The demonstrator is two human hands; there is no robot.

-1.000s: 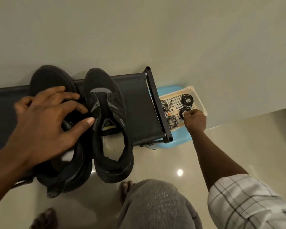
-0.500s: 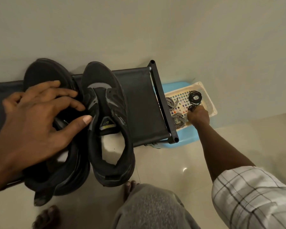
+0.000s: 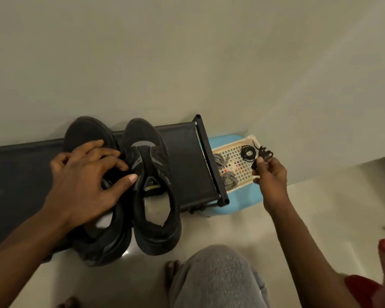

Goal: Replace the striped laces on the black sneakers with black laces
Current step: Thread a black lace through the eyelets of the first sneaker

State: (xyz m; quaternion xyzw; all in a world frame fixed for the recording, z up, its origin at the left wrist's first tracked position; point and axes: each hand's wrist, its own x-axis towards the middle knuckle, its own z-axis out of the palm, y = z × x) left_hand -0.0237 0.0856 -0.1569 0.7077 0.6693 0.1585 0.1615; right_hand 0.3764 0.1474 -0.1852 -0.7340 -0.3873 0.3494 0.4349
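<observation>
Black lace [image 3: 263, 153]: a tangled bundle pinched in the right hand [image 3: 272, 177], fingers [image 3: 260, 162] clamped on it, just above the basket [image 3: 238, 172], right of centre. The left hand [image 3: 87, 174] rests on one sneaker [image 3: 85, 132], fingers apart. The other sneaker [image 3: 147, 134] on the worktop [image 3: 182, 161] shows no lace. Striped laces [image 3: 230, 182] sit coiled in the basket, so I'd say relacing starts now. Next: loosen the bundle, find a tip, thread the bottom eyelets. A spare black coil [image 3: 247, 153] is also in the basket. The rail [image 3: 209, 156] stands between.
</observation>
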